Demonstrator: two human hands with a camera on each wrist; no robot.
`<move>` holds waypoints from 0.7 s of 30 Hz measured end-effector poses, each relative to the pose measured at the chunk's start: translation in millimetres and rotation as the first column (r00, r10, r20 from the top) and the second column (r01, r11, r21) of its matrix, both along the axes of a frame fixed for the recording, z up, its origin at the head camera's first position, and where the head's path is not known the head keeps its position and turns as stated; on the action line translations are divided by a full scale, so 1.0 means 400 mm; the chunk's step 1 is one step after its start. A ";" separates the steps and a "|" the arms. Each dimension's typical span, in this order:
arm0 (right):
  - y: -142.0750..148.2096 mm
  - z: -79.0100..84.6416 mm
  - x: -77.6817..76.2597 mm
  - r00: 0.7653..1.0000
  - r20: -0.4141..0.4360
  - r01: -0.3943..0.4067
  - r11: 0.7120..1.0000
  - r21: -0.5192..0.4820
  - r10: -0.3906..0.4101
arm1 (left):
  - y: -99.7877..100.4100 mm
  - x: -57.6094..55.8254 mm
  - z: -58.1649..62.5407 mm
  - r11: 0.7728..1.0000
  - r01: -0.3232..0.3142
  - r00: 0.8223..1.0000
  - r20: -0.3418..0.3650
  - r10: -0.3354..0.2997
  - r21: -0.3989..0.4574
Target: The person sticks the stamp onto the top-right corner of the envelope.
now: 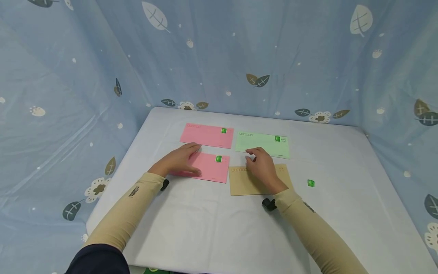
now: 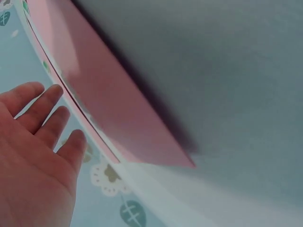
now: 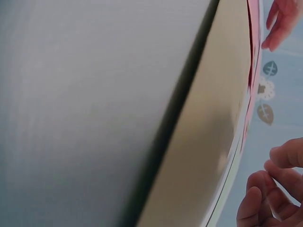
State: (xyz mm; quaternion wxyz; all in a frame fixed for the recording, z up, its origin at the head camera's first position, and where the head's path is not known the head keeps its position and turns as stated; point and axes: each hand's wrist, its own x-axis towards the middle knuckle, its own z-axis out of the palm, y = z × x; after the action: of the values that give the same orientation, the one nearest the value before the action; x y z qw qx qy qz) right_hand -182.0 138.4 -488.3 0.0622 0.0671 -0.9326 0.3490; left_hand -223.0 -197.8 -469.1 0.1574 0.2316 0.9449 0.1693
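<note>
My left hand (image 1: 179, 158) reaches over the left end of the near pink envelope (image 1: 208, 167), its fingers spread and relaxed. In the left wrist view the fingers (image 2: 49, 106) hold nothing. Above the tan envelope (image 1: 244, 184) is my right hand (image 1: 263, 167), with its fingers loosely bent and a gap between thumb and forefinger. Nothing shows in the fingers (image 3: 255, 194) in the right wrist view. A green stamp (image 1: 218, 159) sits at the upper right of the near pink envelope. To the right of the tan envelope, a loose green stamp (image 1: 310, 183) lies on the table.
Behind these lie a second pink envelope (image 1: 205, 136) and a light green envelope (image 1: 256, 142), each with a green stamp at its upper right. The table (image 1: 191, 228) has a white cover. Blue patterned cloth (image 1: 219, 57) hangs behind it and at both sides.
</note>
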 end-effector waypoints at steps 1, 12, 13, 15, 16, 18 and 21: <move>0.002 0.001 0.001 1.000 0.002 0.002 1.000 -0.002 -0.002 | 0.002 -0.002 -0.002 1.000 0.007 1.000 -0.005 -0.007 -0.003; 0.035 0.003 -0.004 0.999 -0.021 0.024 1.000 0.012 -0.024 | 0.029 -0.009 -0.007 1.000 0.024 1.000 -0.008 -0.024 -0.002; 0.038 0.003 -0.004 0.999 -0.023 0.025 1.000 0.013 -0.024 | 0.031 -0.009 -0.007 1.000 0.021 1.000 -0.005 -0.021 -0.002; 0.044 0.003 -0.005 0.999 -0.023 0.027 1.000 0.015 -0.027 | 0.035 -0.009 -0.007 1.000 0.015 1.000 -0.001 -0.015 0.001; 0.047 0.003 -0.005 0.999 -0.023 0.028 0.999 0.018 -0.028 | 0.038 -0.010 -0.008 1.000 0.016 1.000 -0.001 -0.016 -0.002; 0.051 0.002 -0.004 0.999 -0.022 0.030 0.999 0.022 -0.029 | 0.042 -0.012 -0.009 1.000 0.021 1.000 -0.003 -0.021 -0.001; 0.058 0.001 0.000 0.999 -0.017 0.038 0.999 0.024 -0.037 | 0.050 -0.015 -0.011 0.999 0.041 0.999 -0.011 -0.041 0.014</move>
State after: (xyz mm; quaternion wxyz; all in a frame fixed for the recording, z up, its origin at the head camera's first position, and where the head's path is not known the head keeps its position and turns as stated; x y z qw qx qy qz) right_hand -182.0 161.5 -487.9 0.0754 0.0532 -0.9374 0.3357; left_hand -229.1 -177.9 -473.5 0.1541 0.2528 0.9397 0.1714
